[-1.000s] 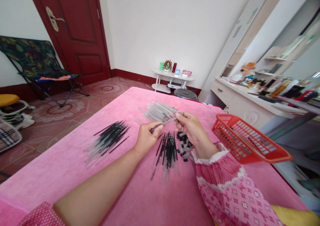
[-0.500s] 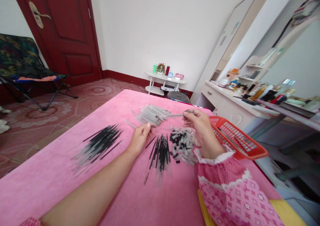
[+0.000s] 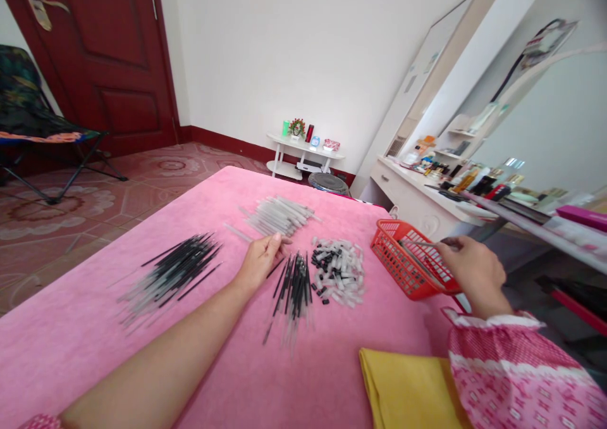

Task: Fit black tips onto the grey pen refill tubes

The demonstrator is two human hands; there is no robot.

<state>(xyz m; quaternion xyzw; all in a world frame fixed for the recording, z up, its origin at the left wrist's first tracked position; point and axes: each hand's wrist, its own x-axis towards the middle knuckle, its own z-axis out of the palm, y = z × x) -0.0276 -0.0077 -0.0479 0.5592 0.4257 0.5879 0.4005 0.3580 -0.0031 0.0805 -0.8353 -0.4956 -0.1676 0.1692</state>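
Observation:
My right hand (image 3: 474, 271) is over the right side of the red plastic basket (image 3: 411, 283), its fingers closed on a thin greyish pen (image 3: 418, 244) that points left across the basket. Inside the basket lie some similar slim sticks, partly hidden. My left hand (image 3: 260, 258) rests near the middle of the table with thumb and fingers pinched; what is between them, if anything, I cannot make out. Just beyond it is a pile of translucent pen barrels (image 3: 282, 216). Close by on its right lie black-and-clear pen refills (image 3: 298, 283) and a heap of clear and black pen caps (image 3: 339, 271).
Another bunch of dark refills (image 3: 184, 264) lies on the left of the pink-covered table (image 3: 213, 385). A folded yellow cloth (image 3: 408, 385) is at the near right. Beyond the basket stands a dressing table (image 3: 403, 182) crowded with bottles.
My right hand has moved right with the pen, from above the caps to over the basket. My left hand stays by the barrels. The view has turned slightly right, uncovering the yellow cloth.

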